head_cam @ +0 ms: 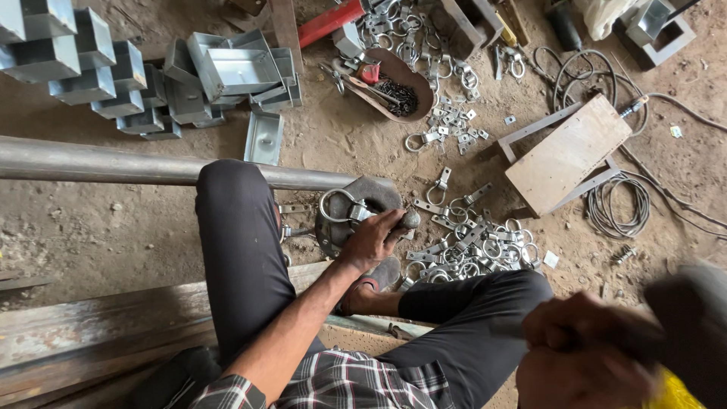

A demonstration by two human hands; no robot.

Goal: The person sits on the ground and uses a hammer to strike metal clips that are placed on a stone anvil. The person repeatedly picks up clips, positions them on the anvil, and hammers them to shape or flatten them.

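Left hand (373, 236) of mine clamps a silver metal ring clamp (344, 208) onto the rounded grey iron block (362, 198) between my knees, while my blurred right hand (579, 333) grips a raised hammer (685, 310), a pile of finished-looking clamps (473, 246) lying beside on the dirt floor (106, 227).

dark trousers (242, 250), a plaid shirt (333, 382) (sleeve rolled above the elbow), grey shoe (384, 273)
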